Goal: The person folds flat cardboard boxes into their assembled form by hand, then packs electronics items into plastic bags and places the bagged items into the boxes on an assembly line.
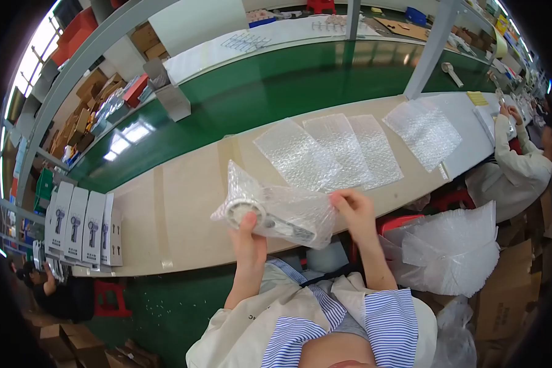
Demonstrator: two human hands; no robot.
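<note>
A white device with a round head and long handle (246, 212), which looks like a handheld fan, lies inside a clear bubble wrap bag (294, 199). My left hand (249, 246) grips its round head through the bag, thumb on the front. The handle slants down to the right. My right hand (354, 211) pinches the right end of the bag between thumb and fingers. Just beyond my hands, several flat bubble wrap bags (294, 156) overlap on the tan tabletop (193, 202).
Several upright printed boxes (92, 227) stand at the table's left end. A green conveyor belt (257, 80) runs beyond the table, with a similar white device (452, 73) on it. Stacked bubble wrap bags (451, 251) lie at my right. A co-worker (515, 159) sits farther right.
</note>
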